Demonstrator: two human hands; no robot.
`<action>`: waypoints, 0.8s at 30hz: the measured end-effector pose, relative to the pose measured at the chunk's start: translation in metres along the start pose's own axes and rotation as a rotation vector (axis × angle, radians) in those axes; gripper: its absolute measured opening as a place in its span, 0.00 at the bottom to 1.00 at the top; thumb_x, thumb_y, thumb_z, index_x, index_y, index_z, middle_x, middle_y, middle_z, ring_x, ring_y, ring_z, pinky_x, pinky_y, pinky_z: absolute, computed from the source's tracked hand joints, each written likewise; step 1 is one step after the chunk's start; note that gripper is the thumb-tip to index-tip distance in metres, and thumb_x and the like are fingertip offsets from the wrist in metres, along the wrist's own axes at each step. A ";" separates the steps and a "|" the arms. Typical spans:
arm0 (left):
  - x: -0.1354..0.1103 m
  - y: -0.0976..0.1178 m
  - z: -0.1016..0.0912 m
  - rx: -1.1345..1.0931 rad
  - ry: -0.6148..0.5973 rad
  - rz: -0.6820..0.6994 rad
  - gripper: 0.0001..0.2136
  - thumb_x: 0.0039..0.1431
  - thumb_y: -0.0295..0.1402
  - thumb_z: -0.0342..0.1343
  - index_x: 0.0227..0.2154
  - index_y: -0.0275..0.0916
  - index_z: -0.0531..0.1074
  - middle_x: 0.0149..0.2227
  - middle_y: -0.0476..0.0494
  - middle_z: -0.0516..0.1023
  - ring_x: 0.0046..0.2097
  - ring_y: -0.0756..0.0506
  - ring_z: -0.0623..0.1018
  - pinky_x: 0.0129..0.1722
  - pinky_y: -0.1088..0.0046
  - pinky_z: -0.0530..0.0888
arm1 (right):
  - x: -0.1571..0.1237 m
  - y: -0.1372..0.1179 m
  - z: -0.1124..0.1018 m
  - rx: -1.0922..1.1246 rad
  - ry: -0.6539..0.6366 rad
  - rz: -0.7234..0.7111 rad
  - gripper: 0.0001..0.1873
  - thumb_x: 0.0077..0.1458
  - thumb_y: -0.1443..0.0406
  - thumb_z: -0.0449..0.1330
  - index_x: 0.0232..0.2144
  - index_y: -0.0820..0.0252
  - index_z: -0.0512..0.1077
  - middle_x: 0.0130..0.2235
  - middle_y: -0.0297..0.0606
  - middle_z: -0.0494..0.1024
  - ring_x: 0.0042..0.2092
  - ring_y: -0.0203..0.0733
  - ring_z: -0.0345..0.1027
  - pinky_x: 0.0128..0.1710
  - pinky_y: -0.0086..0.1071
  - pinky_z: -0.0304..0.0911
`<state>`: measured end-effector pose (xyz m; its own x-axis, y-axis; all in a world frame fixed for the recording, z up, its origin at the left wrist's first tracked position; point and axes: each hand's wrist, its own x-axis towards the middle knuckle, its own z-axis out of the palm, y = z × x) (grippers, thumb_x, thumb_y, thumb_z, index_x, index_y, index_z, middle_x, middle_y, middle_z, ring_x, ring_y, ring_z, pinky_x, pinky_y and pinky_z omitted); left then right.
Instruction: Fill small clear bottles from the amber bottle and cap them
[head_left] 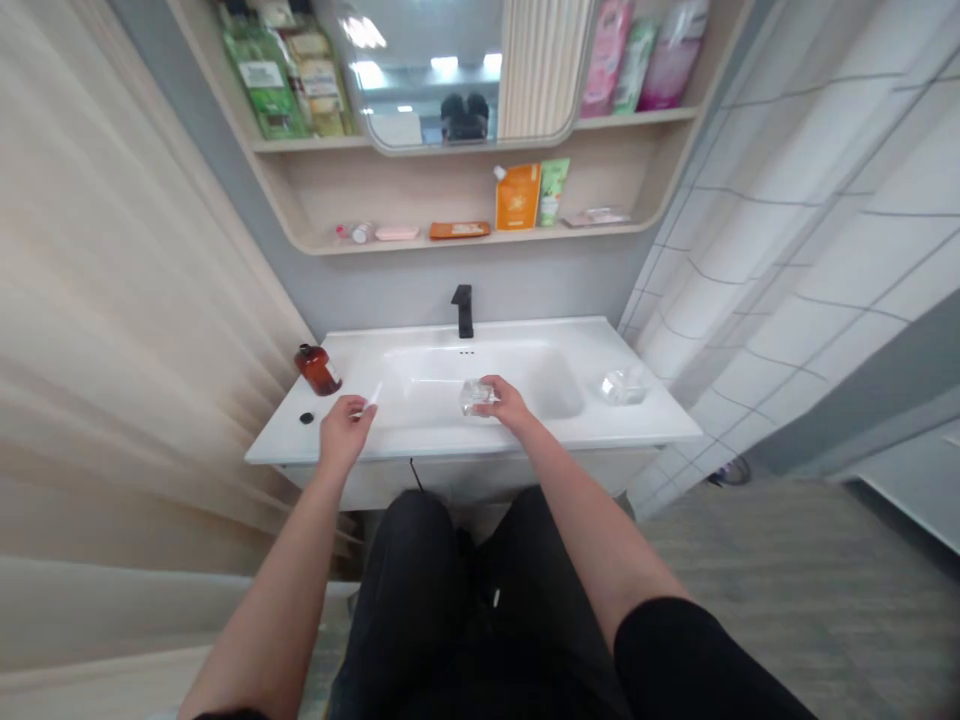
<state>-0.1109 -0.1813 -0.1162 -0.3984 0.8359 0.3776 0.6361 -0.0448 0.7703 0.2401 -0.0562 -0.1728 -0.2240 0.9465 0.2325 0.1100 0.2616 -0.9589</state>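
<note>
My left hand [345, 432] is closed on a thin white pointed piece [374, 394], pinched between the fingers over the left part of the counter; its exact kind is too small to make out. A clear glass container [473, 397] is in my right hand [507, 402], held over the white sink basin [540, 375] with the fingers around its right side. Beyond my left hand stands a brown bottle [319, 371] with a pale label. A small round black cap [306, 418] lies on the counter [285, 440] left of that hand.
Behind the basin rises a black faucet [464, 312]. Another clear container [623, 387] rests on the right of the counter. Above, a shelf [337, 246] holds an orange pouch [517, 197], a green tube [553, 192] and other toiletries, below a mirror [427, 100]. A curtain [127, 300] hangs at left.
</note>
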 end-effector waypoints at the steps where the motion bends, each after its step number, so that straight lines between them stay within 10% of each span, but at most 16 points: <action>1: 0.003 0.015 0.012 -0.154 -0.081 0.004 0.18 0.60 0.49 0.60 0.44 0.41 0.73 0.40 0.41 0.83 0.42 0.40 0.84 0.45 0.62 0.80 | 0.000 0.000 0.000 -0.010 -0.002 0.003 0.36 0.37 0.52 0.77 0.50 0.52 0.75 0.47 0.35 0.80 0.47 0.48 0.72 0.49 0.40 0.70; 4: 0.015 0.062 0.043 -0.310 -0.282 0.068 0.18 0.64 0.50 0.57 0.45 0.40 0.76 0.36 0.44 0.83 0.36 0.43 0.83 0.41 0.65 0.78 | 0.001 0.000 -0.001 -0.039 -0.015 0.014 0.37 0.37 0.53 0.77 0.51 0.52 0.75 0.44 0.34 0.80 0.45 0.48 0.73 0.49 0.41 0.70; 11: 0.048 0.122 0.074 0.113 -0.370 0.322 0.14 0.68 0.45 0.56 0.40 0.41 0.82 0.36 0.44 0.84 0.37 0.42 0.80 0.41 0.68 0.73 | 0.000 -0.003 0.000 -0.046 -0.041 -0.025 0.35 0.39 0.54 0.77 0.50 0.53 0.74 0.46 0.33 0.80 0.44 0.45 0.74 0.52 0.41 0.69; 18: 0.065 0.133 0.101 0.279 -0.523 0.460 0.11 0.66 0.41 0.62 0.42 0.41 0.83 0.36 0.43 0.85 0.39 0.41 0.81 0.43 0.67 0.73 | -0.001 -0.003 0.000 -0.094 -0.070 -0.046 0.36 0.40 0.55 0.77 0.52 0.52 0.74 0.46 0.33 0.81 0.44 0.46 0.75 0.51 0.40 0.71; 24: 0.034 0.101 0.148 0.012 -0.464 0.346 0.09 0.60 0.38 0.67 0.42 0.42 0.82 0.40 0.43 0.85 0.42 0.41 0.82 0.47 0.65 0.77 | 0.000 -0.002 0.000 -0.151 -0.065 -0.075 0.37 0.39 0.55 0.79 0.52 0.54 0.75 0.51 0.38 0.82 0.48 0.48 0.75 0.54 0.42 0.70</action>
<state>0.0374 -0.0765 -0.1018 0.1637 0.9263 0.3394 0.6863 -0.3541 0.6353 0.2400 -0.0567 -0.1712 -0.2989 0.9102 0.2866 0.2340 0.3611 -0.9027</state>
